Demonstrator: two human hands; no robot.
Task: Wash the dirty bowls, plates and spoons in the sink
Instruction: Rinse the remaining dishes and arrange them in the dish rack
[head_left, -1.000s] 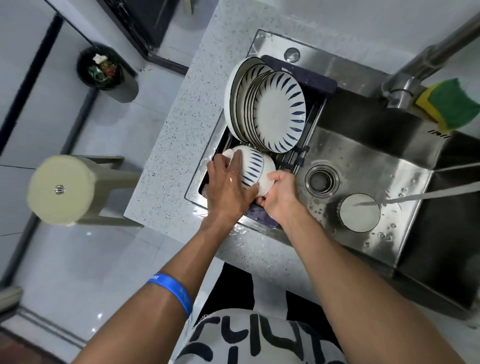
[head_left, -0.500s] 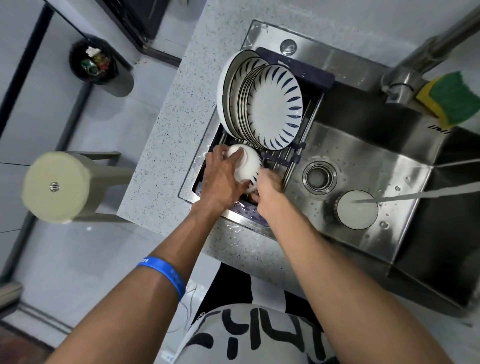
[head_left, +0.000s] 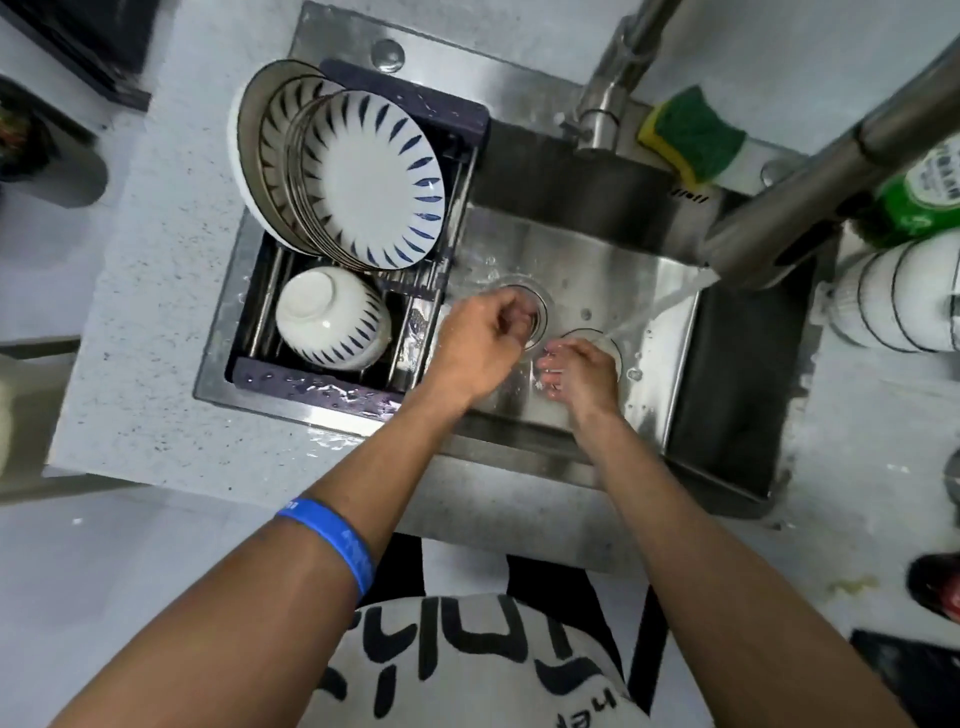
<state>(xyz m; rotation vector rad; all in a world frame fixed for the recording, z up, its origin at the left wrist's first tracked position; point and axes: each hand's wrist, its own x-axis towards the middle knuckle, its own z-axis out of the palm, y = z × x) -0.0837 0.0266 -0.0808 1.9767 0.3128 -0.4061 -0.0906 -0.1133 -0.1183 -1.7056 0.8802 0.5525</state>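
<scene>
A white bowl with blue dashes (head_left: 332, 317) lies upside down in the dark drying rack (head_left: 311, 379) at the sink's left end. Behind it stand several blue-patterned plates (head_left: 363, 176) on edge. My left hand (head_left: 480, 338) hovers over the sink's drain (head_left: 540, 301) with its fingers loosely curled, holding nothing. My right hand (head_left: 579, 369) is beside it with fingers spread under the water stream (head_left: 660, 306) from the faucet (head_left: 810, 197). Both hands are wet. A round plug (head_left: 613, 343) lies partly hidden under my right hand.
A yellow-green sponge (head_left: 693, 137) sits on the sink's back rim. At the right stand a green soap bottle (head_left: 919, 197) and a stack of white bowls (head_left: 904, 296) on the speckled counter (head_left: 166, 291). The steel sink basin (head_left: 571, 244) is wet.
Both hands let go of the bowl, leaving it upside down in the rack. They moved right into the basin, under the running water. The view shifted right.
</scene>
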